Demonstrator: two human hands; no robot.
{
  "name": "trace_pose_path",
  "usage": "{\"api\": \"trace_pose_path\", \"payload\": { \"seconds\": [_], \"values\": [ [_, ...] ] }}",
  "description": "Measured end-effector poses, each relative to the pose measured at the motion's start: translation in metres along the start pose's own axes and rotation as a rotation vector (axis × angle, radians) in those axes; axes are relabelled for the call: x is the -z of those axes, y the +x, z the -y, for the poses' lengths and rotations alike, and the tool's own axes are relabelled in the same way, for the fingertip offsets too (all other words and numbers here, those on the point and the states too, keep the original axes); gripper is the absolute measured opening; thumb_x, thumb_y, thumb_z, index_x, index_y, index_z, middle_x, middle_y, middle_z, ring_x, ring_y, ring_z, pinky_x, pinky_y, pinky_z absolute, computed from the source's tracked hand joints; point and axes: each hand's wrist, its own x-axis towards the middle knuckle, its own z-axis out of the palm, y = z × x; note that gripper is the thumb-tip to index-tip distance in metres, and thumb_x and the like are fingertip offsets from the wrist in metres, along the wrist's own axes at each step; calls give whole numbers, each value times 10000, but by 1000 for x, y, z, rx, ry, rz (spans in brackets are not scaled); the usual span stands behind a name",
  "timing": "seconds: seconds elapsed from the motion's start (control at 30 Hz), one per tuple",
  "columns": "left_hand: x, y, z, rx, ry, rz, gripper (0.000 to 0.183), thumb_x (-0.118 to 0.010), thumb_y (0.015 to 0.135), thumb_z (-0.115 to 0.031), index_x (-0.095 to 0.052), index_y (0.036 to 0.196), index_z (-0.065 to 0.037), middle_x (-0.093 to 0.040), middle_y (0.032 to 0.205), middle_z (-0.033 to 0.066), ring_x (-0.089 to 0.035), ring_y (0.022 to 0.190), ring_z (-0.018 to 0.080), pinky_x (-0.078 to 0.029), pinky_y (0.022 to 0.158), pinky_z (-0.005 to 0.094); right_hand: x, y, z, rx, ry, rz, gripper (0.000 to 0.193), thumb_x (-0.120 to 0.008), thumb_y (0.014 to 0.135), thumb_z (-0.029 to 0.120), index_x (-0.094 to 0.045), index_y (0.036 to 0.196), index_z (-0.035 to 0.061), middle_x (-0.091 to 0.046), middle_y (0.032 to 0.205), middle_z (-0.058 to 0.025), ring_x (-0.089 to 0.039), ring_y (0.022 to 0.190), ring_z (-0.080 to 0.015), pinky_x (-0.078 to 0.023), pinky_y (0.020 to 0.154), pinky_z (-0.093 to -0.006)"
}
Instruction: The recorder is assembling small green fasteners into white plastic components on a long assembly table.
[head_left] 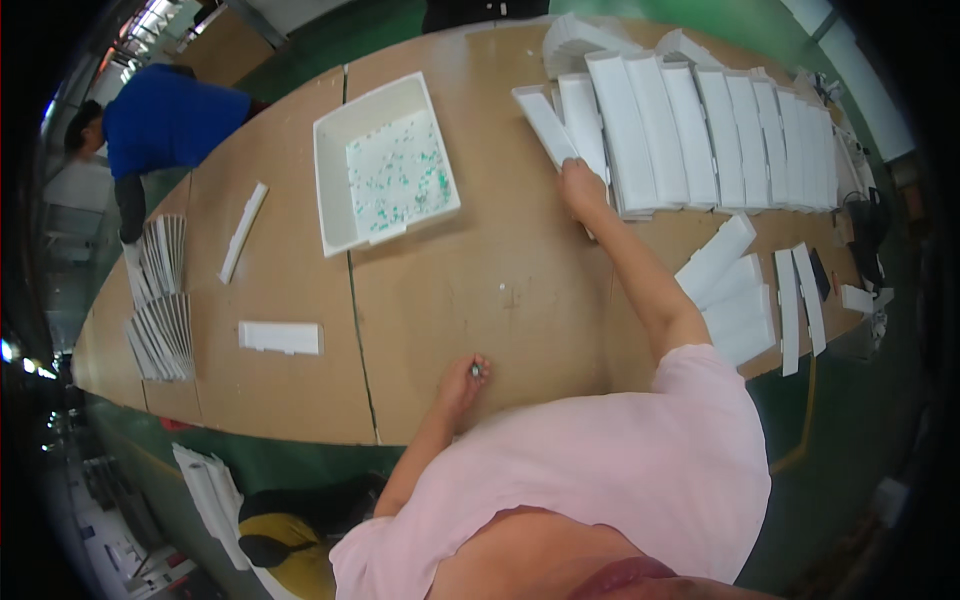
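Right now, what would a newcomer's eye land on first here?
Likely the fanned row of long white panels, upper right, with the right hand gripping a narrow white panel at its left end. Next, left of centre, the white rectangular bin scattered with small green pieces. The left hand, low centre, curls round something too small to identify.

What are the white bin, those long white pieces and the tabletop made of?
Bin: probably plastic, smooth, judging by its moulded-looking rim.
Long white pieces: maybe plastic or coated metal; matte, thin and straight-edged.
Tabletop: perhaps coated board, brown with a faint sheen and panel seams.
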Motion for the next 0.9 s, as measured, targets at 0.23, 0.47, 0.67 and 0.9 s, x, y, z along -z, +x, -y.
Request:
{"api": "trace_pose_path", "payload": {
  "seconds": [0.23, 0.47, 0.67, 0.9],
  "values": [
    [3, -17, -19, -94, 90, 125, 201, -452, 907, -190, -536, 836, -22, -564, 771, 62, -540, 685, 142, -465, 621, 252, -2, -226, -1, 332, 42, 407, 128, -457, 798, 134, -498, 847, 23, -529, 856, -162, -584, 690, -337, -480, 593, -439],
    [-49, 11, -15, -88, 499, 102, 153, -488, 894, -172, -532, 935, -31, -556, 774, 32, -507, 642, 97, -425, 571, 202, -39, -292, 62, 350, 168, 474, 149, -496, 796, 154, -519, 865, 24, -524, 890, -150, -582, 743, -317, -486, 618, -412],
    [-55, 42, 12, -17, 747, 61, 160, -512, 880, -157, -567, 941, -19, -579, 796, 32, -509, 653, 83, -430, 562, 197, -15, -301, 20, -147, 492, 47, 187, -474, 834, 170, -564, 920, 30, -564, 939, -160, -566, 811, -349, -457, 736, -430],
    [-98, 68, 58, 63, 857, 122, 169, -554, 857, -137, -571, 925, 17, -587, 773, 47, -505, 605, 74, -437, 539, 190, -11, -308, -30, -389, 583, 256, 162, -513, 811, 191, -588, 874, 62, -608, 838, -148, -576, 779, -322, -451, 675, -404]
  ]
}}
